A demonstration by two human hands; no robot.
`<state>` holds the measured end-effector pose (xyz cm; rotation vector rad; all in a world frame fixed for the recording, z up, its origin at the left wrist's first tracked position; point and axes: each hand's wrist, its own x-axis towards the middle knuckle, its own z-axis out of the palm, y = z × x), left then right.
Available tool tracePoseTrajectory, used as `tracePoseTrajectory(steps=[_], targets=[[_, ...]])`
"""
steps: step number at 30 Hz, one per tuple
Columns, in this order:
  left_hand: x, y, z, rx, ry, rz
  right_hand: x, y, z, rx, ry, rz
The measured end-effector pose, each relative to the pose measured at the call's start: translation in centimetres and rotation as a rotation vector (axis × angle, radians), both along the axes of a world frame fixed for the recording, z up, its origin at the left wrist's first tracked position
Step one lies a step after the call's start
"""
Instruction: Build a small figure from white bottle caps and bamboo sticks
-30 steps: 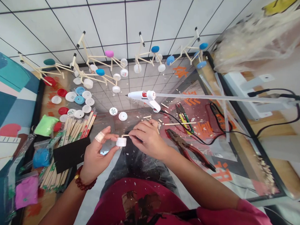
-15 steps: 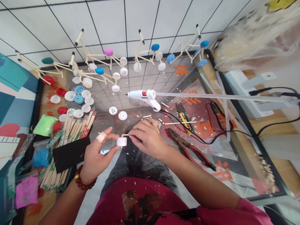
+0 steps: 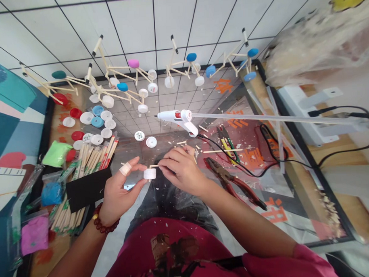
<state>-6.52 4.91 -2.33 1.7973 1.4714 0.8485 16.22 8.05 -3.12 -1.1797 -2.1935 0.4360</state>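
A white bottle cap (image 3: 150, 174) is pinched between the thumb and fingers of my left hand (image 3: 121, 187), which has a bandage around one finger. A short wooden stick (image 3: 154, 166) lies across the top of the cap. The fingertips of my right hand (image 3: 184, 171) are closed on the stick's right end. Beyond my hands, two loose white caps (image 3: 151, 142) rest on the glass tabletop (image 3: 127, 146). A white glue gun (image 3: 177, 119) with a long clear glue stick (image 3: 262, 118) in its back lies past my right hand.
Several stick models (image 3: 176, 68) with cap wheels line the tiled wall. At left are loose caps (image 3: 97, 121), bundled wooden sticks (image 3: 88, 158), a black sheet (image 3: 89, 189) and clay bags (image 3: 51, 193). Red-handled pliers (image 3: 234, 181), cutters (image 3: 227, 143) and a black cable (image 3: 249, 172) lie at right.
Almost nothing differs. Both hands hold the cap and stick in the same place, and the view has shifted very slightly.
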Motion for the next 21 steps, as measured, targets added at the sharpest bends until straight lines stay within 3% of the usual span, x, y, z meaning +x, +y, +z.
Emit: tracePoseTrajectory(steps=[21], targets=[[-0.28,0.0,-0.04,0.057,0.019,-0.049,-0.01,0.07,0.03,-0.027,-0.015,-0.005]])
